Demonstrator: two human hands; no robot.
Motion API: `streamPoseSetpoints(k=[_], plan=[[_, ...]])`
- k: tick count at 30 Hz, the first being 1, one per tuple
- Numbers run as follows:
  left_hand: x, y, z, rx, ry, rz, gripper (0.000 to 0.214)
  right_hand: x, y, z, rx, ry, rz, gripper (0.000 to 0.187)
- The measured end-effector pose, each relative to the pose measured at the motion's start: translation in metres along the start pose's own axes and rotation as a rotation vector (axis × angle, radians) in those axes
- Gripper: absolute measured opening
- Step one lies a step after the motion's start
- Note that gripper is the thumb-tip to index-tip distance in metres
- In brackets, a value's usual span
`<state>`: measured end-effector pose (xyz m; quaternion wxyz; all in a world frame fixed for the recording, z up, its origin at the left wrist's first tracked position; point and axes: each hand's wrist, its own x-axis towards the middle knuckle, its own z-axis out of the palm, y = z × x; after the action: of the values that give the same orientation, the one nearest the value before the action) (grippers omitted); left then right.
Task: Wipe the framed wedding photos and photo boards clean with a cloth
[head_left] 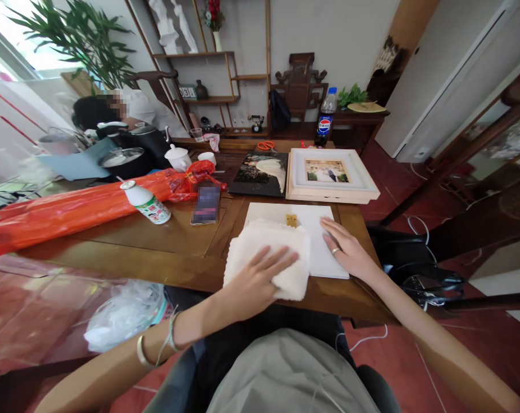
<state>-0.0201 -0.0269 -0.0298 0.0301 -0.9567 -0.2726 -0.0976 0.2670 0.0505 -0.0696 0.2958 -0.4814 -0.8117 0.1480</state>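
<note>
My left hand [262,281] lies with spread fingers on a fluffy white cloth [242,252]. Beneath the cloth is a flat white board [324,255], its left part covered. My right hand [348,246] rests with fingers stretched out on the board's right side. A small brass-coloured metal piece [291,219] sits near the top middle of the board, just above the cloth. Behind the board, a white frame [363,178] holds a small photo of people in pale clothes. Left of that frame lies a dark photo panel [260,172] with a white dress on it.
On the wooden table [191,252] are a phone [206,205], a white bottle [145,202] lying tilted, a long red plastic-wrapped bundle [83,209], a white teapot [178,158] and orange scissors [266,145]. A cola bottle [325,117] stands behind the frame. Another person is at the far left.
</note>
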Motion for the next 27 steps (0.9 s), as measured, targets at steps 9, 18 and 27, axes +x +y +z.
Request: streamPoseSetpoints(k=[9, 18, 27], plan=[[0.032, -0.098, 0.003, 0.066, -0.055, -0.166, 0.027, -0.001, 0.0, -0.001, 0.0, -0.007, 0.001, 0.047], [0.017, -0.073, 0.004, 0.062, -0.072, -0.212, 0.024, 0.0, -0.002, 0.0, 0.015, -0.002, -0.001, 0.047], [-0.031, 0.002, -0.009, 0.029, -0.043, -0.124, 0.018, 0.0, -0.003, 0.001, 0.024, 0.001, 0.002, 0.047]])
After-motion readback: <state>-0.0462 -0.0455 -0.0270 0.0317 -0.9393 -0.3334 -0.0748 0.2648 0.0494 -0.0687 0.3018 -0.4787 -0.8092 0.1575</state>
